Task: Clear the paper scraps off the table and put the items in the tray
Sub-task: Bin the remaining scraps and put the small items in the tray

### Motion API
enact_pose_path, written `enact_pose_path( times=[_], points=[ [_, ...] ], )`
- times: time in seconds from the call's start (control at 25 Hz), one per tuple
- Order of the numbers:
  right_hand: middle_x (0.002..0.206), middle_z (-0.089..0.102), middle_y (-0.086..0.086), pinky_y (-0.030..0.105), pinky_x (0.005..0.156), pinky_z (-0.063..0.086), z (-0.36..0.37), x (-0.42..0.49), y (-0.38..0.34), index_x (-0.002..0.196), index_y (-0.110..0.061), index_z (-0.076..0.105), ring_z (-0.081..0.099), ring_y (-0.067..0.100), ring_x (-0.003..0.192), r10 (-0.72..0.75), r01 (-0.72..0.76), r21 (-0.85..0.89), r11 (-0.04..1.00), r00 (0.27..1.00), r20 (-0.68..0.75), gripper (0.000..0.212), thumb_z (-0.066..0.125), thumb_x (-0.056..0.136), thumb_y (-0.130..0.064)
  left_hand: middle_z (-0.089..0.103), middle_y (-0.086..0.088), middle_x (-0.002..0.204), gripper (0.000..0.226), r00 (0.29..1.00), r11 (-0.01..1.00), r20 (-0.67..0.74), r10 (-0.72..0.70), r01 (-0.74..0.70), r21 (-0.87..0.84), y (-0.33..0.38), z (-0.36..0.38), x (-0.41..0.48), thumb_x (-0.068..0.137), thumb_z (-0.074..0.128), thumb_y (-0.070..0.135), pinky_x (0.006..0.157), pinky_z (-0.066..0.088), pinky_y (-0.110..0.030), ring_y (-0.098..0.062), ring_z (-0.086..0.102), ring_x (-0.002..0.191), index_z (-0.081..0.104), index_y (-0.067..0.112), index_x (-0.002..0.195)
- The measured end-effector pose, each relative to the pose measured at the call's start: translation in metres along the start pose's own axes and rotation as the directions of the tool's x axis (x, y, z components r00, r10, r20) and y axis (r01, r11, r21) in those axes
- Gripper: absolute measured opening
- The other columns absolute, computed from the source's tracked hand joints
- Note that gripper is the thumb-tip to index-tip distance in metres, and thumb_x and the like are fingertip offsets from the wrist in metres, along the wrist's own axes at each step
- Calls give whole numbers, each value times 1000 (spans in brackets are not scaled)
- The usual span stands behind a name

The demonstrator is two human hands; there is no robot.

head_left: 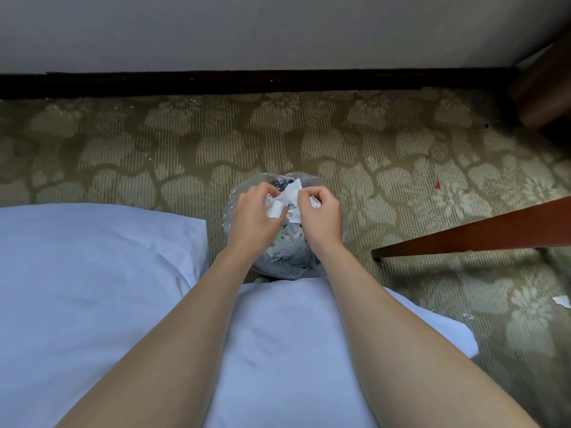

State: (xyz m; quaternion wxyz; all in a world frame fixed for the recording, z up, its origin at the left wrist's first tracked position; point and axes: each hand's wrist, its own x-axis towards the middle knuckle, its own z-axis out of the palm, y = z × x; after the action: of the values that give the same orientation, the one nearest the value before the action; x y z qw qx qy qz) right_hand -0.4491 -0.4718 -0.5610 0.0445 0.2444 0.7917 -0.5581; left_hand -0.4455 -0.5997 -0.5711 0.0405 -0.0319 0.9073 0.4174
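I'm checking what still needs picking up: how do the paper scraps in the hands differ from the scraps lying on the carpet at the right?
The paper scraps in the hands are pinched by the left hand and right hand above the lined bin; the scraps on the carpet lie loose, touched by nothing. The held ones look larger and are bunched together; the carpet ones are small and scattered. Both are white, torn paper.
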Motion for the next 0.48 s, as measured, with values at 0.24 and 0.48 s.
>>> enact_pose_path(
  times=[0.24, 0.48],
  points=[
    [72, 61, -12, 15, 52, 42, 2, 3, 2, 88, -17, 66, 52, -3, 55, 47, -47, 54, 997, 999, -4, 22, 54, 93, -35, 56, 5, 120, 37, 998, 999, 68, -15, 13, 30, -4, 2, 4, 85, 71, 26, 97, 44, -39, -16, 50, 114, 56, 25, 119],
    [88, 68, -7, 51, 102, 40, 4, 3, -3, 79, -29, 64, 61, 20, 97, 107, -107, -4, 994, 994, -8, 39, 34, 100, -41, 49, 6, 126, 48, 992, 998, 115, -46, 50, -34, -6, 2, 3, 83, 74, 21, 99, 38, -29, -15, 47, 120, 54, 30, 125]
  ],
)
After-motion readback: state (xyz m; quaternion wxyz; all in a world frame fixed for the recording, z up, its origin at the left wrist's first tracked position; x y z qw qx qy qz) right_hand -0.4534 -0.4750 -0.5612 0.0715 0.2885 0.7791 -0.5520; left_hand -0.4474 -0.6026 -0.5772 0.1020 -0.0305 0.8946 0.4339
